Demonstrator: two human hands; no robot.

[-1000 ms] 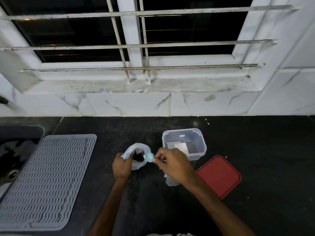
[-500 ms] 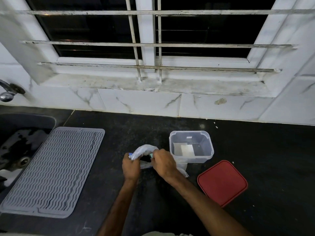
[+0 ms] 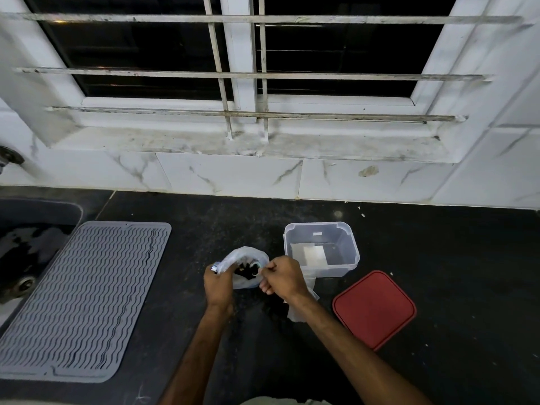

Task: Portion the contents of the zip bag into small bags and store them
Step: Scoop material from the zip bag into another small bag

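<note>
A clear zip bag (image 3: 244,258) with dark contents stands open on the black counter (image 3: 204,229). My left hand (image 3: 218,283) grips its left rim. My right hand (image 3: 282,277) is curled at the bag's right rim and holds a small teal spoon (image 3: 257,266) whose bowl dips into the bag's mouth. Small clear bags (image 3: 304,305) lie flat under my right wrist. Just right of the bag stands a clear plastic container (image 3: 321,248) with a white paper inside. Its red lid (image 3: 374,308) lies on the counter to the lower right.
A grey ribbed drying mat (image 3: 84,296) covers the counter at left, beside a dark sink (image 3: 26,249) with a drain. A white tiled wall and a barred window (image 3: 242,74) close off the back. Small crumbs dot the counter at right.
My right hand moved from above the bag down to its right rim, bringing the teal spoon into the bag's mouth. The camera view shifted slightly.
</note>
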